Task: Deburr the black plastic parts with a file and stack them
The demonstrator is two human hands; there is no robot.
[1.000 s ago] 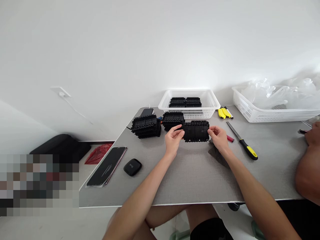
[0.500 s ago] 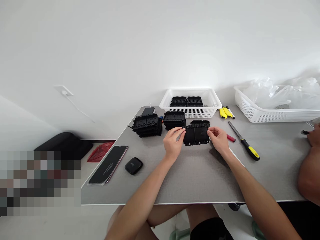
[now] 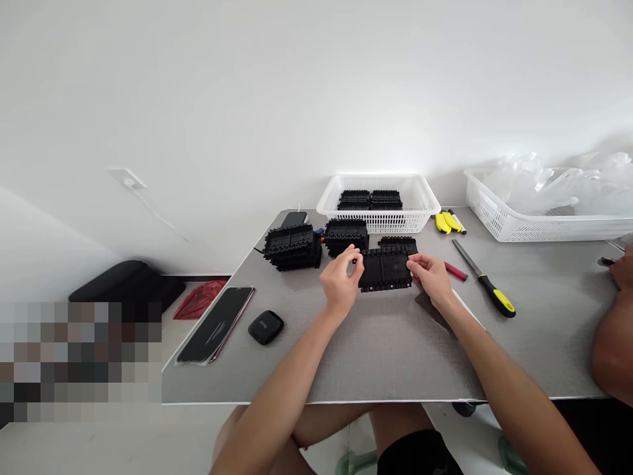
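Slightly lower in the frame than a second ago, the flat, rectangular black plastic panel with toothed long edges (image 3: 384, 269) now uncovers more of the similar black toothed piece (image 3: 399, 244) lying behind it. It is held just right of centre, above the counter of grey, cloth-textured sheet with a white edge (image 3: 386, 356). At its right short side the right grip (image 3: 429, 277) pinches it between thumb and fingers; the left grip (image 3: 341, 280) has its thumb and forefinger curled together at the opposite side, though I cannot tell whether they clasp the panel. Judging by its thinness, it should be light and stiff, with a dull face unlikely to slip much; the small teeth look the likeliest part to snap, so the plain short ends seem the best place to take hold. Left of centre, the tall stack of black toothed panels (image 3: 291, 247) leans a little unevenly and could topple if knocked. Behind, at upper centre, stands the white perforated plastic basket (image 3: 395, 223), near the smooth white wall (image 3: 257, 99), while the crumpled red plastic bag (image 3: 202, 300) lies on the floor at left.
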